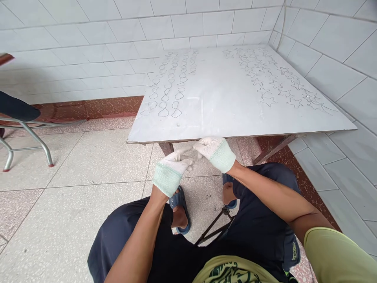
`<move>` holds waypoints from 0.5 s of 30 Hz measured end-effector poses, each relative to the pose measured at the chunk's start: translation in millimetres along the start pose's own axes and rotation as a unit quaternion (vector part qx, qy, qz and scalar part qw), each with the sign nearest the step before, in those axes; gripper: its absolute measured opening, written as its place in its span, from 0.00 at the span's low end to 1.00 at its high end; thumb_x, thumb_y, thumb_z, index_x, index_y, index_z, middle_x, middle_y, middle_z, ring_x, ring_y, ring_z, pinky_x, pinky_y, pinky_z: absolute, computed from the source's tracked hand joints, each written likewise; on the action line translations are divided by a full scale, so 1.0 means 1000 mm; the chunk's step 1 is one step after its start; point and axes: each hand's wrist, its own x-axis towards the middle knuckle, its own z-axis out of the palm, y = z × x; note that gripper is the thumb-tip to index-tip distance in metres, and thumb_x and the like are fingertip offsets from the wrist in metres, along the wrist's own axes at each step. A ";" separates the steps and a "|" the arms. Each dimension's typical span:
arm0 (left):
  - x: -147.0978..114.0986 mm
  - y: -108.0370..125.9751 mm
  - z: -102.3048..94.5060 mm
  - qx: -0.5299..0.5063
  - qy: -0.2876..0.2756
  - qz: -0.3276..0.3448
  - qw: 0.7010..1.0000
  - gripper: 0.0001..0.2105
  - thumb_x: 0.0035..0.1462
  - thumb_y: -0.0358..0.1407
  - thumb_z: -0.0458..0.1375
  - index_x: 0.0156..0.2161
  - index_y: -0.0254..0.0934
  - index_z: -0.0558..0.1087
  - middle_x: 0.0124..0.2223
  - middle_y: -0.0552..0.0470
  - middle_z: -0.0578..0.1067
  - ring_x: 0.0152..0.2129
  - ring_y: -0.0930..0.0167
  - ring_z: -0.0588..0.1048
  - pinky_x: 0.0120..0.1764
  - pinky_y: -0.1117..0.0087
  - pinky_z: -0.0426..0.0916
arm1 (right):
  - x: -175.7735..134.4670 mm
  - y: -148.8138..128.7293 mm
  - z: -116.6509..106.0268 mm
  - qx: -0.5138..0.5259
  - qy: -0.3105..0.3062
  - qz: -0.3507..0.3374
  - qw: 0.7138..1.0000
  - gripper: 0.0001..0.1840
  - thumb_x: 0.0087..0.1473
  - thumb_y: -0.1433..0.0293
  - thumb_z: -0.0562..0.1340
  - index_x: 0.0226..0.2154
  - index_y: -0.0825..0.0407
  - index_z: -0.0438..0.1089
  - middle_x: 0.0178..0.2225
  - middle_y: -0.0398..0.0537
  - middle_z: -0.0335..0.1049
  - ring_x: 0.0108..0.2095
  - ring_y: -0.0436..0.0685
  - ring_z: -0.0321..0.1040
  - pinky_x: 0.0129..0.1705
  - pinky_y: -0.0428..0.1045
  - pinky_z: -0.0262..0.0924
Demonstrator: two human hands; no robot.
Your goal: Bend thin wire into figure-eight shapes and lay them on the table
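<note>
My left hand (176, 162), in a white glove with a pale green cuff, is closed in a pinch just below the table's front edge. Close beside it, my right hand (214, 151), gloved the same way, pinches too. A thin wire (203, 160) shows faintly between and under the fingers; most of it is hidden. On the white table (218, 114) beyond lie bent wire figure-eights (163, 109) in rows at the left. Wire stars (268, 101) lie in rows and partly overlapping at the right.
White tiled walls (188, 23) meet behind and to the right of the table. At the left stands a metal-legged stool (44, 147) with part of a dark-clothed leg (17, 108) above it. Below me are my slippers (183, 208) and dark folding metal legs (216, 226).
</note>
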 end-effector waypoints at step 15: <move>-0.001 0.013 0.013 -0.022 0.074 -0.011 0.997 0.23 0.51 0.47 0.70 0.47 0.33 0.82 0.30 0.50 0.81 0.27 0.67 0.78 0.31 0.67 0.70 | 0.011 0.007 0.004 0.027 -0.023 0.025 0.999 0.18 0.60 0.67 0.65 0.18 0.49 0.73 0.22 0.40 0.77 0.27 0.51 0.73 0.36 0.47 0.63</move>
